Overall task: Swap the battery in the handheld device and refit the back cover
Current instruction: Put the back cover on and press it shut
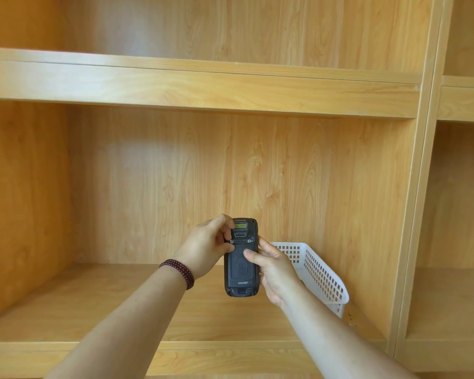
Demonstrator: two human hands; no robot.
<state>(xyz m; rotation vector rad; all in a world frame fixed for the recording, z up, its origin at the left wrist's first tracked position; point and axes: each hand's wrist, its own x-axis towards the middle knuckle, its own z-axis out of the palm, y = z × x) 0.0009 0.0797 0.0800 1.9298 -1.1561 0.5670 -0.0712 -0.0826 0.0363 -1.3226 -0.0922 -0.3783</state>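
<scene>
The device is being held upright in the air in front of the shelf, its back facing the camera, between both hands; it is hanging above the shelf board, not touching it; the back cover is sitting in place on the device, with "urovo" printed near its lower end; two small latches are showing in a row across the device just above the cover, and a yellow label is showing near the device's top.

The left hand is lying at the device's left side, fingers curled in; its thumb and fingertips are pinching at the left latch on the device's upper left edge; the palm is staying clear of the device's lower half; a dark red bead bracelet is circling the left wrist, left of the device.

The right hand is wrapping the device's right side, closed round it; its thumb is pressing flat on the cover's upper part, just below the right latch; the other fingers are hidden behind the device, so how they are gripping cannot be told.

A white perforated basket is standing on the shelf right of the device, behind the right hand, partly hidden by it; its contents cannot be seen.
</scene>
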